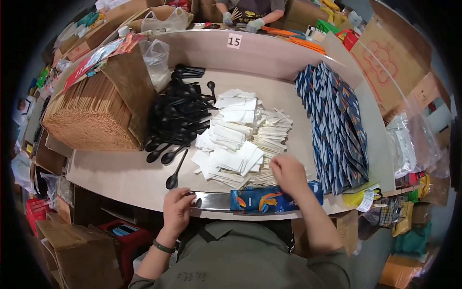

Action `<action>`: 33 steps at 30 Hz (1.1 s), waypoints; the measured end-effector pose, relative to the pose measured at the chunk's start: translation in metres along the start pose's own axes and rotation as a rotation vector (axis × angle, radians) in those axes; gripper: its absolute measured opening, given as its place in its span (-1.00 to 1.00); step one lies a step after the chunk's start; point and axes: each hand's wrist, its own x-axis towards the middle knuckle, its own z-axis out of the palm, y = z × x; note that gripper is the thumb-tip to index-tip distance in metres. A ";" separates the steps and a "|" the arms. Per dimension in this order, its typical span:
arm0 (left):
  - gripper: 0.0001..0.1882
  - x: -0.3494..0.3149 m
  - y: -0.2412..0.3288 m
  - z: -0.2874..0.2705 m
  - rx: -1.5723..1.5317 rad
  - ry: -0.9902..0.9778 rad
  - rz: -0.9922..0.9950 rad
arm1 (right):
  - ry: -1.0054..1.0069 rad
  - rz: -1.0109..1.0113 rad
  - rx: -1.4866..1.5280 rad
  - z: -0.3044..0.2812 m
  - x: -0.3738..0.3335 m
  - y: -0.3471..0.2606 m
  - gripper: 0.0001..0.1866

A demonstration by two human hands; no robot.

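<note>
My left hand hovers over the table's front edge, beside a shiny metal strip. Its fingers are loosely bent and slightly apart, with nothing visible in them. A single black spoon lies just beyond it. My right hand is closed, fingertips down at the near end of a pile of slim pale paper packets; what it pinches, if anything, is hidden. Below that wrist a blue printed pouch lies flat along the front edge. White folded napkins are heaped in the middle.
Black spoons are piled left of the napkins, next to a cardboard box packed with wooden sticks. Filled blue pouches stand in rows at right. Behind the raised partition, another person's gloved hand holds sticks.
</note>
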 end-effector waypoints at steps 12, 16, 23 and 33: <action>-0.77 -0.009 -0.024 -0.028 0.000 0.270 -0.302 | -0.130 0.101 -0.041 -0.006 0.017 0.044 -0.85; -0.78 0.004 -0.028 -0.025 -0.021 0.309 -0.301 | -0.133 -0.001 -0.079 0.003 0.014 0.051 -0.86; -0.80 0.007 -0.031 -0.024 0.005 0.261 -0.271 | -0.123 0.123 -0.097 -0.016 0.008 0.044 -0.83; -0.82 0.012 -0.035 -0.020 -0.039 0.283 -0.284 | -0.001 0.058 -0.159 -0.016 0.005 0.056 -0.78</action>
